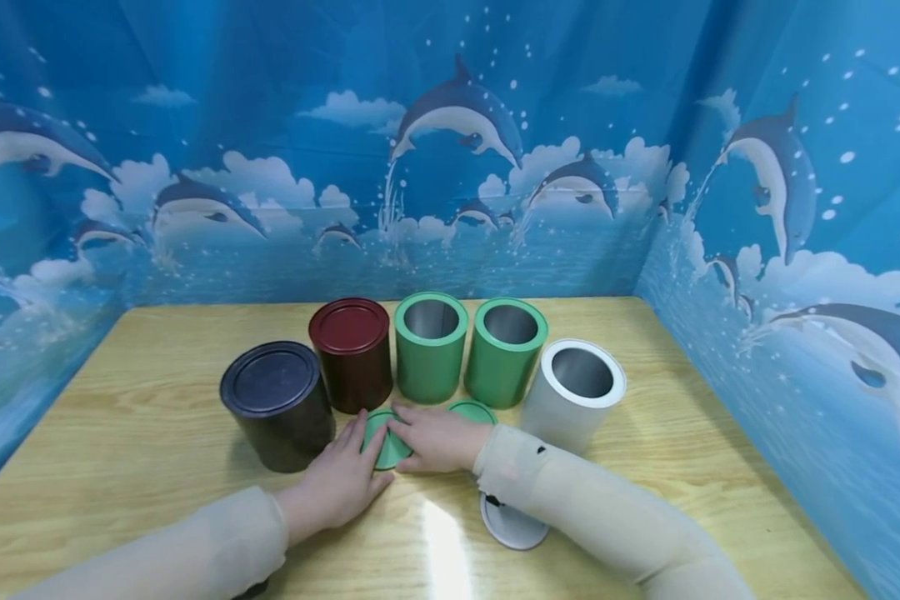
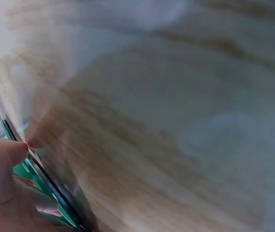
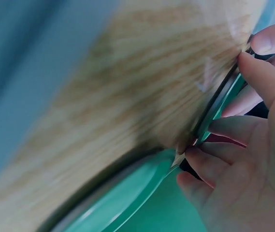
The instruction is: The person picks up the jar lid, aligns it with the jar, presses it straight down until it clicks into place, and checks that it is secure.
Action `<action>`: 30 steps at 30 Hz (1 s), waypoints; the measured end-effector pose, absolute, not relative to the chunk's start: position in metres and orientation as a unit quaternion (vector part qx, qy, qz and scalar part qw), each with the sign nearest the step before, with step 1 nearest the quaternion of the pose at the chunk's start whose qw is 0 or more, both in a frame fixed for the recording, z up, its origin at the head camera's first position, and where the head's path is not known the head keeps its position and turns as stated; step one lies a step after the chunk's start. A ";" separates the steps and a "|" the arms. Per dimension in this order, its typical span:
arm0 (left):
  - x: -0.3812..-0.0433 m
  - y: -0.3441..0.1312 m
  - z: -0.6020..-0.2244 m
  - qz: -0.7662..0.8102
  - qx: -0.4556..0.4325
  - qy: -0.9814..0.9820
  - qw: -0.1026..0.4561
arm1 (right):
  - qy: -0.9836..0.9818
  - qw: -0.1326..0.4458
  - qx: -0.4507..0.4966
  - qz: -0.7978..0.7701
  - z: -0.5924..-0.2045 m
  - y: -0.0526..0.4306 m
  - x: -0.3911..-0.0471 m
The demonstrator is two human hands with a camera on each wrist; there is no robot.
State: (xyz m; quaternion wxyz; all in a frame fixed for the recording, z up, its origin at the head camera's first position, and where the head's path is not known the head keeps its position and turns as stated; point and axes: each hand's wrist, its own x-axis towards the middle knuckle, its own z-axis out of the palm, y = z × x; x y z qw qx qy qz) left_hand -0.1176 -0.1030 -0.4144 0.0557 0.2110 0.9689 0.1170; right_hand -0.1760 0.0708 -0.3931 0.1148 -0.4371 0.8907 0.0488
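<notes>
A green lid [image 1: 392, 452] lies flat on the wooden table between both hands. My left hand [image 1: 335, 482] touches its left side with spread, fairly straight fingers. From the right, my right hand [image 1: 444, 439] rests its fingers against the opposite rim, thumb near the front edge. In the right wrist view, the right hand [image 3: 253, 145] borders the touched lid [image 3: 231, 92], beside a second green lid [image 3: 127, 193]. That second lid [image 1: 472, 409] is partly covered by the right hand in the head view. The left wrist view shows the left hand [image 2: 7, 179] at the lid's rim.
Behind the hands stand a lidded black can [image 1: 281, 433], a lidded dark red can [image 1: 356, 371], two topless green cans [image 1: 429, 367] [image 1: 498, 371] and a topless white can [image 1: 562, 421]. A pale grey lid [image 1: 515, 529] lies under the right forearm. Dolphin-print curtains [image 1: 330, 150] border the table.
</notes>
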 end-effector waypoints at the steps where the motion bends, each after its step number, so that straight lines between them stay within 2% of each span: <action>1: -0.118 -0.103 -0.414 0.114 0.213 0.969 0.055 | 0.890 0.111 -0.439 0.051 -0.393 0.070 -0.176; 12: -0.117 -0.102 -0.411 0.093 0.221 0.968 0.071 | 0.892 0.096 -0.435 0.076 -0.396 0.068 -0.174; 20: -0.116 -0.103 -0.411 0.098 0.227 0.967 0.060 | 0.893 0.108 -0.435 0.032 -0.395 0.072 -0.174; 30: -0.115 -0.107 -0.407 0.092 0.238 0.966 0.040 | 0.892 0.095 -0.442 0.017 -0.388 0.075 -0.171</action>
